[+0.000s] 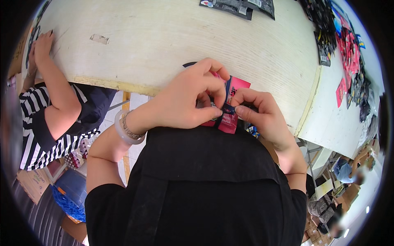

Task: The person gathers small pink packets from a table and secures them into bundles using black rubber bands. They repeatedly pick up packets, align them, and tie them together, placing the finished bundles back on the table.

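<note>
At the table's near edge, close to my body, is a pink-red packet [227, 125] with a dark band [228, 109] across it. My left hand [196, 92] bends over the packet from the left, its thumb and fingers closed on it beside the band. From the right, my right hand [259, 110] pinches the band's end between thumb and forefinger. A flat pink piece [241, 82] shows just beyond the fingers; whether it belongs to the same packet I cannot tell. My left hand hides much of the packet.
Black pouches [234, 8] lie on the pale wooden table [135, 45] at the far side. Black and pink packets [349, 49] are heaped at the far right. A person in a striped top [53, 119] sits at the left, forearms on the table. Boxes [35, 184] stand at lower left.
</note>
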Demonstrator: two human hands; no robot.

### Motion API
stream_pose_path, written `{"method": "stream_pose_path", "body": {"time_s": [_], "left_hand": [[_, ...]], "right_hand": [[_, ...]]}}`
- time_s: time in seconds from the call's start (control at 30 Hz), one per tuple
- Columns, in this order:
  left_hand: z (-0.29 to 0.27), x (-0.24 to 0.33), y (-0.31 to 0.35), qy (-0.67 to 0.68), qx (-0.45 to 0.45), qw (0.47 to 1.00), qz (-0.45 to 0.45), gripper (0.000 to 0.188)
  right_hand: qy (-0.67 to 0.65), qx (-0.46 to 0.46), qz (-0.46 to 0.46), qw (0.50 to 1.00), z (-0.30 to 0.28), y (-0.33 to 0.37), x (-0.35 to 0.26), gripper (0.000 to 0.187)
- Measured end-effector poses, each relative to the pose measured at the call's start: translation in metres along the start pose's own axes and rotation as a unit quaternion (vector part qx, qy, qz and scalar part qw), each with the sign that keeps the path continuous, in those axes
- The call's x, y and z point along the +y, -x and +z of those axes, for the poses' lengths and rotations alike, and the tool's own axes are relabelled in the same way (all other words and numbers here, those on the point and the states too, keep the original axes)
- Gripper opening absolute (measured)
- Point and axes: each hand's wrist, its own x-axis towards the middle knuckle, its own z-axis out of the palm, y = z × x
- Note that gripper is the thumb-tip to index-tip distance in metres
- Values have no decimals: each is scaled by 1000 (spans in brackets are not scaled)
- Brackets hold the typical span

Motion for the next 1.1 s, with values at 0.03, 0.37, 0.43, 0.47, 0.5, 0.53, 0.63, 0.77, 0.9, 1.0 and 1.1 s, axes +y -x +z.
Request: {"method": "stream_pose_path", "body": {"time_s": [0.03, 0.37, 0.43, 0.47, 0.5, 0.53, 0.63, 0.77, 0.9, 1.0, 1.1], "left_hand": [[-2, 3, 1, -21, -24, 999, -20, 16], [7, -5, 9, -85, 22, 996, 35, 14], [0, -2, 11, 21, -18, 999, -36, 11], [-6, 1, 12, 43, -25, 996, -69, 10], [-15, 4, 14, 66, -32, 992, -102, 9], [-21, 5, 17, 88, -39, 986, -135, 9], [-33, 8, 22, -164, -55, 974, -146, 15], [-44, 12, 24, -164, -90, 961, -205, 15], [-68, -3, 31, -57, -118, 991, -21, 14], [-65, -10, 33, 28, -117, 993, -3, 17], [-76, -1, 33, 60, -180, 972, -138, 15]], "right_hand": [[-19, -21, 8, 1000, -2, 0, -2, 10], [-55, 15, -79, 995, 9, -4, 13, 10], [-30, 38, -114, 992, 15, -2, 12, 11], [-26, 49, -116, 992, 15, -2, 13, 12], [-22, 60, -118, 991, 15, -3, 15, 14], [-18, 71, -119, 990, 15, -3, 19, 15], [301, 189, -325, 876, 13, -13, 31, 30], [504, 129, -449, 726, 7, -15, 27, 62], [516, 98, -420, 740, 6, -13, 16, 62], [495, 73, -417, 759, 8, -15, 17, 64], [507, 79, -385, 767, 8, -19, 16, 65]]}}
